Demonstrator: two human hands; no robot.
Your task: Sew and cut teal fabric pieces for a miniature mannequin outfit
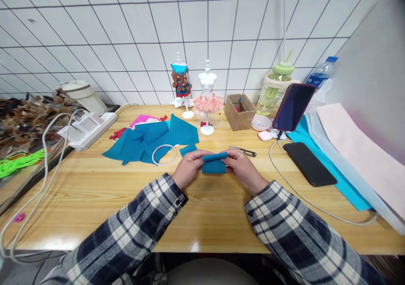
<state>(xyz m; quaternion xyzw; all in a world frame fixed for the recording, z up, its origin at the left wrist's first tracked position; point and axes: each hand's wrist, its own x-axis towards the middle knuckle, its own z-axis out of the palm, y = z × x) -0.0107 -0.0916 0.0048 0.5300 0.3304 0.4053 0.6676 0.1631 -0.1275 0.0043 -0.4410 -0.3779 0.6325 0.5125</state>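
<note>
Between my two hands, above the wooden table, is a small teal piece of crepe paper or fabric with its upper edge folded over. My left hand pinches its left side, and my right hand pinches the right side. Just beyond my left fingers lies another small teal piece. Larger teal sheets are heaped farther left, with a white ring resting partly on them. Thread snips lie right behind my right hand.
Two mini mannequins, one in a pink skirt, one dressed, stand near the wall beside a cardboard box. To the right are a propped phone, a flat phone, a cable and paper sheets. A power strip sits left.
</note>
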